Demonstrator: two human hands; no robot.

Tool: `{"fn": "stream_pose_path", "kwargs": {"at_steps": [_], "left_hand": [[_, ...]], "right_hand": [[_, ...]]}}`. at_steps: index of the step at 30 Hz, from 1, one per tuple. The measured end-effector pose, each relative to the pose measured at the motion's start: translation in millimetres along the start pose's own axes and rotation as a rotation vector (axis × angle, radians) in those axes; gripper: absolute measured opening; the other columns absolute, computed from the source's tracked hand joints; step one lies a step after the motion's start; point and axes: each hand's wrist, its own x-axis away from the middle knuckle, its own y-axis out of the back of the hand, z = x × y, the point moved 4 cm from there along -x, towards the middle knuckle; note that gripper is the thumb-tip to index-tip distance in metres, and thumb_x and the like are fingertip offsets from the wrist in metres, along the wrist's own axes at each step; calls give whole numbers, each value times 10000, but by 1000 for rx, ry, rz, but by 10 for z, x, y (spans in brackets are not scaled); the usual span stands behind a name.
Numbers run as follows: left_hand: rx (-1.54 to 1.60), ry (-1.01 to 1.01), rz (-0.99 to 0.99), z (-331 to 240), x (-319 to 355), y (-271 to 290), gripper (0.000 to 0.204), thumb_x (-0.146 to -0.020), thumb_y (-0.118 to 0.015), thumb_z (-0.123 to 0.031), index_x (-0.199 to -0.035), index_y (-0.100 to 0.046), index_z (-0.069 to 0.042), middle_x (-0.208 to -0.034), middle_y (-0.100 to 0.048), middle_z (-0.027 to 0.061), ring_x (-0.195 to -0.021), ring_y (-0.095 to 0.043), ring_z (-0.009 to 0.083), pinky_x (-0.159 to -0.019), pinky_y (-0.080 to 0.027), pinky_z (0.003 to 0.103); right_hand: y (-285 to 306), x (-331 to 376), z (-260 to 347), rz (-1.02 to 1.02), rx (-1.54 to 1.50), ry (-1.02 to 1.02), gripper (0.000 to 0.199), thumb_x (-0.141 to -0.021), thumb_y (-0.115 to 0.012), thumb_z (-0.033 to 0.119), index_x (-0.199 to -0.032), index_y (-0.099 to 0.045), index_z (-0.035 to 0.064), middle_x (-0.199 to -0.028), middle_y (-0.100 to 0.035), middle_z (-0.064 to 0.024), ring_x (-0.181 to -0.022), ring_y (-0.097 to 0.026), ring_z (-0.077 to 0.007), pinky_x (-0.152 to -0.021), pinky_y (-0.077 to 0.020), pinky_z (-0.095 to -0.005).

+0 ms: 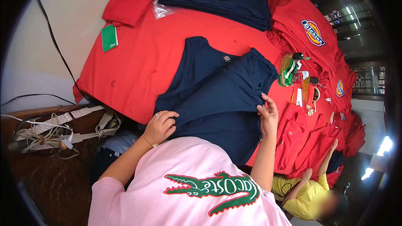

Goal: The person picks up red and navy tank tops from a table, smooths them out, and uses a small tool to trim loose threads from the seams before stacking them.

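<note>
A navy sleeveless shirt [215,86] lies spread on the red-covered table [138,65], its neckline toward the far side and a small label inside the collar. Part of its front layer is folded across in a slanting sweep. My left hand [160,126], with a ring on one finger, pinches the cloth at the left edge of the fold. On the other side my right hand [269,111] grips the shirt's edge between thumb and fingers. The shirt's lower part hangs toward me over the near table edge.
A stack of folded navy shirts [217,6] stands at the back, with clear plastic bags [165,10] beside it. Red shirts [307,29] are piled at right, near a tape dispenser [289,71]. A green booklet [109,38] lies left. Bundled cables [42,136] sit lower left. A person in yellow [301,194] works lower right.
</note>
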Motion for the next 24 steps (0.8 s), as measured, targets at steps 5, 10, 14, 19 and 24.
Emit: {"fn": "stream_pose_path", "kwargs": {"at_steps": [5,10,14,19,24], "left_hand": [[329,648,-99,206,-45,-44,199,-959,-798,-89,-981,-610,-24,-860,-690,68,-748,-648,167,-739,-531,309],[545,754,-130,386,-41,-146,216,-1007,-760,-93,-1104,-578,-28,-777,-667,3,-696,-538,56,-685,-474,253],[576,798,-146,426,-12,-161,200,-1014,-740,-78,-1133,-590,-20,-805,-707,9,-708,-563,57,-695,-482,253],[463,586,-141,179,-42,6,152,-994,-746,-66,-1136,-722,-18,-851,-769,56,-802,-730,106,-762,-532,255],[418,589,-56,77,-20,30,285,-954,-797,-103,-1220,-726,-26,-865,-780,63,-793,-761,172,-768,-564,312]], "right_hand": [[-86,-231,-52,61,-313,10,335,-984,-686,-31,-1312,-710,35,-1493,-638,-147,-903,-652,-65,-849,-551,-233],[-544,-450,24,45,-489,19,422,-1008,-663,-21,-1420,-609,-94,-1487,-623,-195,-1079,-676,-117,-1076,-533,-299],[-749,-478,129,-27,-358,5,417,-1021,-663,-12,-1424,-605,-104,-1385,-665,-172,-1067,-678,-126,-1062,-538,-290],[-731,-644,244,-229,403,105,326,-1029,-714,71,-1339,-694,-26,-1111,-718,-58,-837,-638,-92,-811,-525,-220],[-1696,-878,827,-87,689,620,212,-987,-766,133,-1172,-765,31,-960,-679,-54,-704,-543,-132,-672,-468,-292]]}}
